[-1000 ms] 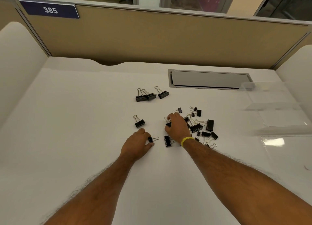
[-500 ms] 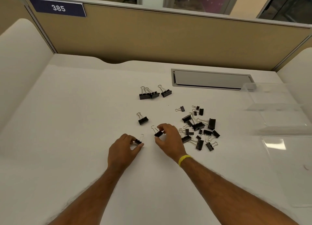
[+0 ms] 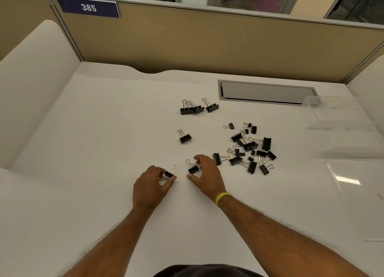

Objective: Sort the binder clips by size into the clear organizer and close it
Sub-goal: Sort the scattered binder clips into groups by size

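Observation:
Black binder clips lie on the white desk [image 3: 104, 152]. My left hand [image 3: 152, 184] pinches a small clip [image 3: 169, 174] between thumb and forefinger, low on the desk. Just to its right a medium clip [image 3: 193, 169] lies flat between the spread thumb and forefinger of my right hand [image 3: 205, 176]. A mixed pile of clips [image 3: 249, 150] sits right of that hand. Three large clips [image 3: 197, 108] form a group farther back, and a single medium clip [image 3: 185, 137] lies between. The clear organizer [image 3: 345, 131] stands open at the right edge, its flat lid [image 3: 361, 197] towards me.
A grey cable hatch [image 3: 266, 91] is set into the desk behind the pile. A tan partition [image 3: 207, 46] with a plate reading 385 [image 3: 88, 7] closes the back. White curved side panels [image 3: 31, 89] flank the desk.
Both hands drew back towards me from the pile. The right hand carried a medium clip to the left and its fingers have spread apart around it. The left hand keeps its small clip.

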Demonstrator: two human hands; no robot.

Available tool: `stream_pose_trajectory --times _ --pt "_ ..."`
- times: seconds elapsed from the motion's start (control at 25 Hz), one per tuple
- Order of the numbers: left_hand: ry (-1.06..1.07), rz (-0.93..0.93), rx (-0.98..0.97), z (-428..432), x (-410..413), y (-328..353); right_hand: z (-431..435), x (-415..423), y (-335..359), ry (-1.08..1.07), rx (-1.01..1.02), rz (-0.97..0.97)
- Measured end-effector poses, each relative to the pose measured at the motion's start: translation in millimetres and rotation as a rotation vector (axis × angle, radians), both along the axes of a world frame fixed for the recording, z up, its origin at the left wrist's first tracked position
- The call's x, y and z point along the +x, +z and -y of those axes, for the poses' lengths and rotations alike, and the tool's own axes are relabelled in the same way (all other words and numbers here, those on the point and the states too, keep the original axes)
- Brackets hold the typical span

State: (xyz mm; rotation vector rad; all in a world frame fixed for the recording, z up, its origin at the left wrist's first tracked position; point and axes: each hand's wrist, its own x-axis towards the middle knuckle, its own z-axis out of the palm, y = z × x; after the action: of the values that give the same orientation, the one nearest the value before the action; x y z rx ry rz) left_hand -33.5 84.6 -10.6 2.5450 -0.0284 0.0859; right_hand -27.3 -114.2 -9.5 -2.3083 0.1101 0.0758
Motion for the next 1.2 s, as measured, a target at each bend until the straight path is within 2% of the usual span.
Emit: stream_pose_trajectory --times 0.16,0.36,0.48,0.8,1.2 --pt "-0.033 0.04 -0.005 2.6 -6.4 -1.1 0.4 -18.7 4.6 -0.069 0.067 0.059" --pt "-0.095 0.084 -0.013 15.1 -16.2 -5.1 -18.4 -34.5 9.1 -0.119 0.459 -0.206" --pt "-0.129 0.07 -0.028 21.8 -21.6 -8.1 -24.5 -39.1 6.4 -0.187 0.532 -0.235" --pt "-0.333 0.051 -0.053 24.8 -24.2 -6.2 -6.3 -44.3 5.2 -0.166 0.357 -0.181" --pt "-0.353 0.023 -0.056 16.8 -18.0 2.3 28.2 -46.1 0.4 0.013 0.134 -0.157"
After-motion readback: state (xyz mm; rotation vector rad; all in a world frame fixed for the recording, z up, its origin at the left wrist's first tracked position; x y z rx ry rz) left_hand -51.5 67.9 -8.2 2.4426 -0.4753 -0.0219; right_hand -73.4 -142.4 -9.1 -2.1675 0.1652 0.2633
